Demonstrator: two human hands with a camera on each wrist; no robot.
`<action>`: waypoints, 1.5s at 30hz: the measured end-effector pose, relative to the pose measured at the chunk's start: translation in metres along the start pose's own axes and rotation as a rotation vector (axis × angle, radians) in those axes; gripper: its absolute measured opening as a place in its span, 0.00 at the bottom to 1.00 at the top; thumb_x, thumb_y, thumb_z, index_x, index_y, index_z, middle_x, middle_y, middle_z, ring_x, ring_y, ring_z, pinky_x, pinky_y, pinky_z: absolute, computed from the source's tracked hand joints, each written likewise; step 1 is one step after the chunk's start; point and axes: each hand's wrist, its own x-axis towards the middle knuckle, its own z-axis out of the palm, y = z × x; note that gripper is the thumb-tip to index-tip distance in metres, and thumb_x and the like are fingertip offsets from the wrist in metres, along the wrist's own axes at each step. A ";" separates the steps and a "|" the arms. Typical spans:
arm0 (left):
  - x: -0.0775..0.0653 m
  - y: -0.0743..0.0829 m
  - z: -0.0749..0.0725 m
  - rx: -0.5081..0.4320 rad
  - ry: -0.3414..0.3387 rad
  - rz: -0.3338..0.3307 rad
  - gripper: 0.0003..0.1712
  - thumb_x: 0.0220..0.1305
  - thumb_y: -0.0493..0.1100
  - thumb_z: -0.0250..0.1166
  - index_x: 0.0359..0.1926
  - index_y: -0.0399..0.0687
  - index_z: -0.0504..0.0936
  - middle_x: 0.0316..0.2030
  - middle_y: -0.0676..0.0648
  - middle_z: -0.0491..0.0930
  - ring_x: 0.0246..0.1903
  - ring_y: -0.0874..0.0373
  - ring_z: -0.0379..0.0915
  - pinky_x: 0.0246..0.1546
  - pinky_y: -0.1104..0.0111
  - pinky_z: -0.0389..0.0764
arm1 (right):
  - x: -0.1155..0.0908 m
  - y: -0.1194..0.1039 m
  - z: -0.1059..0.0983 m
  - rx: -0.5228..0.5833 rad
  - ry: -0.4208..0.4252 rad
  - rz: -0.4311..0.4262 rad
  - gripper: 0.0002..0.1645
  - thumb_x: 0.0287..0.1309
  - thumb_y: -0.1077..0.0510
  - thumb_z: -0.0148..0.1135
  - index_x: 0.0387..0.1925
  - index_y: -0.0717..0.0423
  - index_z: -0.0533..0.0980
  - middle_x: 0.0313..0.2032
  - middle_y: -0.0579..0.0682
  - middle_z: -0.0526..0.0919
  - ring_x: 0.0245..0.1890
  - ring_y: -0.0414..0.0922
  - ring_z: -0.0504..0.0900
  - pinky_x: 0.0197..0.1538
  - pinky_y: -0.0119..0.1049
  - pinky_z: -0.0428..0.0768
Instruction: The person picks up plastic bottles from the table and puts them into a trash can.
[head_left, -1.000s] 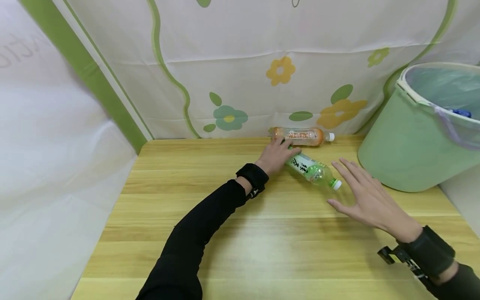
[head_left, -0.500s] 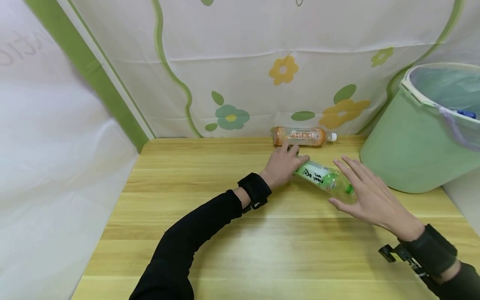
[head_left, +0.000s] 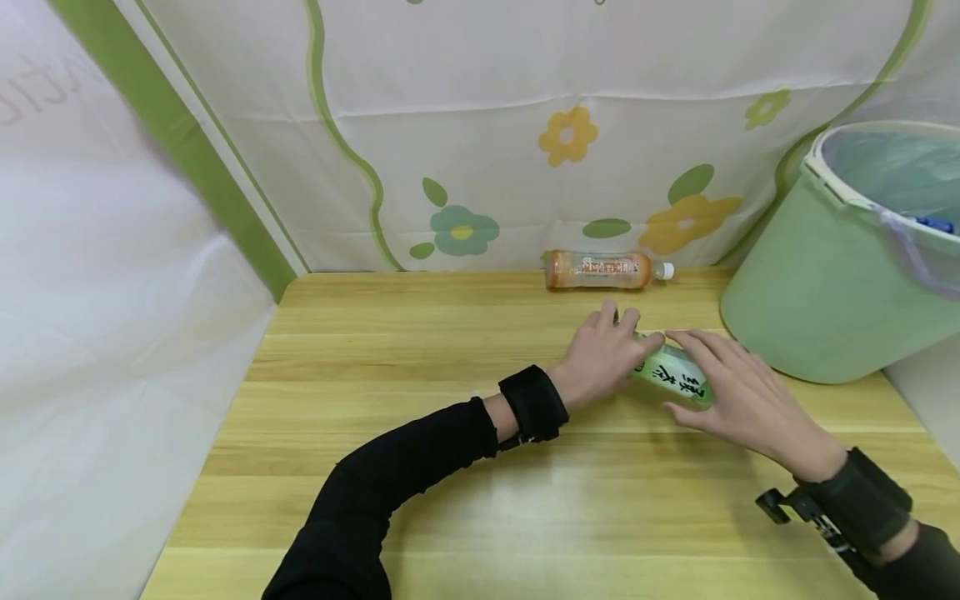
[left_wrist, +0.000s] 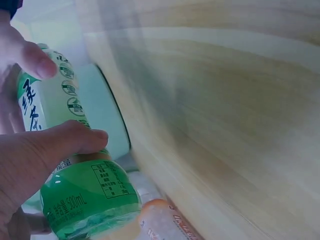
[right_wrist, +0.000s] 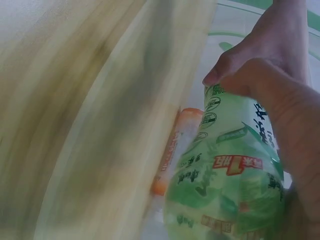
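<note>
My left hand (head_left: 596,358) grips the base end of a green tea bottle (head_left: 673,372), its thumb pressed across the label in the left wrist view. My right hand (head_left: 738,400) is spread around the bottle's neck end, with a straight thumb on the near side and fingers on the far side. That hand hides the cap in the head view. The right wrist view has the bottle's clear green shoulder (right_wrist: 225,200) close up. Whether the right fingers press on the bottle cannot be told. The bottle appears held above the tabletop, lying sideways.
An orange-labelled bottle (head_left: 600,271) with a white cap lies along the table's back edge against the flowered cloth. To the right stands a tall green bin (head_left: 832,283) with a bag lining and something blue inside. The wooden table (head_left: 480,500) spans the foreground.
My left hand has moved right and nearer with the tea bottle, sliding its neck end under my right hand. The right fingers have come down slightly. The orange-labelled bottle stays put.
</note>
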 end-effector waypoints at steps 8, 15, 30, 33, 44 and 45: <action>-0.005 0.005 -0.003 -0.010 0.022 0.015 0.33 0.64 0.65 0.68 0.67 0.68 0.76 0.51 0.47 0.76 0.41 0.53 0.66 0.34 0.73 0.74 | -0.001 0.000 0.000 0.027 -0.016 0.026 0.45 0.36 0.54 0.82 0.59 0.59 0.73 0.40 0.53 0.77 0.29 0.43 0.72 0.25 0.35 0.69; -0.008 0.006 -0.002 -0.035 0.029 0.015 0.34 0.63 0.65 0.69 0.68 0.66 0.75 0.54 0.47 0.74 0.42 0.54 0.65 0.34 0.74 0.72 | -0.001 -0.001 0.000 0.029 -0.012 0.028 0.44 0.36 0.54 0.82 0.57 0.60 0.74 0.40 0.54 0.78 0.29 0.43 0.72 0.25 0.35 0.69; -0.023 -0.004 0.003 -0.155 0.017 0.024 0.38 0.62 0.68 0.67 0.69 0.62 0.73 0.54 0.49 0.70 0.49 0.53 0.65 0.43 0.70 0.74 | -0.002 -0.004 0.003 0.050 -0.012 -0.014 0.42 0.36 0.55 0.81 0.57 0.62 0.75 0.39 0.53 0.78 0.30 0.43 0.72 0.29 0.37 0.70; -0.029 -0.010 0.002 -0.196 -0.003 0.006 0.42 0.61 0.71 0.65 0.72 0.62 0.70 0.58 0.47 0.70 0.54 0.51 0.66 0.49 0.66 0.75 | -0.003 -0.003 0.003 0.053 -0.018 -0.014 0.43 0.36 0.55 0.81 0.57 0.62 0.74 0.40 0.53 0.78 0.30 0.43 0.72 0.29 0.37 0.70; -0.062 -0.048 -0.005 -0.297 -0.129 -0.154 0.46 0.69 0.75 0.52 0.79 0.60 0.59 0.74 0.43 0.60 0.72 0.39 0.54 0.69 0.48 0.61 | -0.003 -0.004 0.003 0.070 -0.021 -0.005 0.44 0.35 0.56 0.81 0.58 0.62 0.74 0.40 0.53 0.78 0.31 0.43 0.72 0.28 0.37 0.70; -0.067 -0.052 -0.005 -0.316 -0.144 -0.178 0.46 0.70 0.74 0.51 0.80 0.60 0.58 0.75 0.43 0.58 0.72 0.39 0.52 0.70 0.48 0.59 | -0.003 -0.004 0.003 0.069 -0.020 -0.003 0.44 0.35 0.56 0.81 0.58 0.62 0.74 0.40 0.52 0.78 0.31 0.43 0.72 0.28 0.37 0.69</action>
